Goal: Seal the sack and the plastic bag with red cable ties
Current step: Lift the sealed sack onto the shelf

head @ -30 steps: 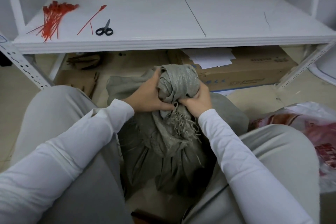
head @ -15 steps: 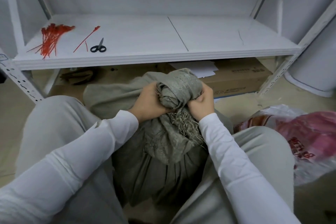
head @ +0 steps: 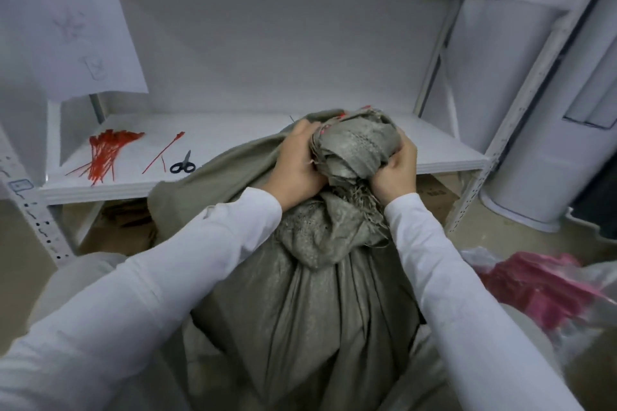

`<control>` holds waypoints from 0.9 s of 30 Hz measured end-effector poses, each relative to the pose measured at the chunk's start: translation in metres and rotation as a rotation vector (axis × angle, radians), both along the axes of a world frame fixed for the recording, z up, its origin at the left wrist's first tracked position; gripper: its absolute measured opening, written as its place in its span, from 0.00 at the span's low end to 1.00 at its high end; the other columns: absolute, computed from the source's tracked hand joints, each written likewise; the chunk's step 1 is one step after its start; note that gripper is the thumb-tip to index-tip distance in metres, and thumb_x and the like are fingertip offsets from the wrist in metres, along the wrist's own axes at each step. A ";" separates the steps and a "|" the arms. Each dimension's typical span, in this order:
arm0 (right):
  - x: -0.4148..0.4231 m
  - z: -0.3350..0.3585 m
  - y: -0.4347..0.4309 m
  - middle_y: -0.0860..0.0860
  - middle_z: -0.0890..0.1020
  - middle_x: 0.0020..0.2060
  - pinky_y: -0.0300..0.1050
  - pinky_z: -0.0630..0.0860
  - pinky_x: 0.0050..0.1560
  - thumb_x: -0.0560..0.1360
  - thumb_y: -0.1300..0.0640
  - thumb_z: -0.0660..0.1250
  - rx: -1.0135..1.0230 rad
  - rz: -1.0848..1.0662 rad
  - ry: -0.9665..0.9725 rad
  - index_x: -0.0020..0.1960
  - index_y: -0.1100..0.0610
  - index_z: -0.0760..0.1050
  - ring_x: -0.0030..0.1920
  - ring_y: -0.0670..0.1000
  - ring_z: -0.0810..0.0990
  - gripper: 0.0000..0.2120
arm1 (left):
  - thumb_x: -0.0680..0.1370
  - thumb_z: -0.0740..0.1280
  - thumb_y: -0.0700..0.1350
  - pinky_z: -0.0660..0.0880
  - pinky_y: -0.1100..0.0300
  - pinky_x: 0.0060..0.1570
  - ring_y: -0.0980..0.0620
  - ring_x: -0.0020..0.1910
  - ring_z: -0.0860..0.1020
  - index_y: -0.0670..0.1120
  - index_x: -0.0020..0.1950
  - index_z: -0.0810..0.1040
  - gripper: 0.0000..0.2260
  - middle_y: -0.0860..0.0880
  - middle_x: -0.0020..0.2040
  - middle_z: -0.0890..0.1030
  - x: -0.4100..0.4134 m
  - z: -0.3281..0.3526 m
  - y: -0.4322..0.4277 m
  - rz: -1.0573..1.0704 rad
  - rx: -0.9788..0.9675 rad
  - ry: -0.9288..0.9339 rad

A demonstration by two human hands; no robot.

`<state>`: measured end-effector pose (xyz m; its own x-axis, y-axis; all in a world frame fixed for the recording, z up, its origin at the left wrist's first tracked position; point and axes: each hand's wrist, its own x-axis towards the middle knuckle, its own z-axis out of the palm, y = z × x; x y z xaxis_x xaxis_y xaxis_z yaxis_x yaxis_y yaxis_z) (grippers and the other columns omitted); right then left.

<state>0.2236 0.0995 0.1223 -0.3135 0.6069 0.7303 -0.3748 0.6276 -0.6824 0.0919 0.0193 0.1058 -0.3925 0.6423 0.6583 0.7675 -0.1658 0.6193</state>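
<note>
A grey-green woven sack (head: 310, 304) stands between my knees, its top gathered into a bunched neck (head: 354, 150) with frayed threads hanging below. My left hand (head: 295, 160) grips the left side of that neck, and my right hand (head: 399, 170) grips the right side. A bundle of red cable ties (head: 105, 152) lies at the left of the white shelf (head: 233, 133), with one single red tie (head: 163, 152) beside it. The clear plastic bag with pink contents (head: 541, 290) lies on the floor at the right.
Black-handled scissors (head: 183, 164) lie on the shelf next to the single tie. White perforated uprights (head: 494, 160) frame the shelving. A cardboard box (head: 434, 193) sits under the shelf. A white cylinder (head: 547, 143) stands at the right. Paper sheets (head: 66, 20) hang at upper left.
The view has tilted up and the sack's neck has risen in front of the shelf. Both hands kept their grip on the bunched top.
</note>
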 end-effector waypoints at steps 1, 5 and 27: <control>0.002 0.006 0.006 0.45 0.80 0.42 0.32 0.75 0.48 0.72 0.78 0.62 -0.032 -0.004 0.011 0.52 0.61 0.74 0.44 0.32 0.77 0.16 | 0.67 0.72 0.33 0.76 0.50 0.55 0.43 0.53 0.77 0.40 0.57 0.76 0.19 0.40 0.54 0.78 0.001 0.010 0.007 -0.024 0.043 0.026; 0.008 0.049 0.012 0.38 0.83 0.36 0.32 0.75 0.45 0.74 0.76 0.62 -0.115 -0.027 0.090 0.45 0.54 0.75 0.41 0.34 0.77 0.18 | 0.71 0.68 0.41 0.74 0.55 0.53 0.48 0.51 0.76 0.39 0.53 0.78 0.11 0.40 0.51 0.75 0.007 0.057 0.033 -0.092 0.181 0.104; -0.087 0.112 0.176 0.55 0.78 0.46 0.51 0.75 0.57 0.65 0.49 0.73 -0.277 0.303 0.154 0.47 0.52 0.75 0.50 0.54 0.77 0.13 | 0.78 0.58 0.56 0.69 0.43 0.52 0.50 0.40 0.70 0.48 0.46 0.65 0.12 0.48 0.39 0.70 -0.094 0.163 0.177 -0.071 0.011 0.299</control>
<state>0.1362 0.2756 0.2344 -0.4074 0.6841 0.6049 -0.6242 0.2749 -0.7313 -0.0018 0.1961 0.2683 -0.1350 0.6536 0.7447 0.9016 -0.2308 0.3660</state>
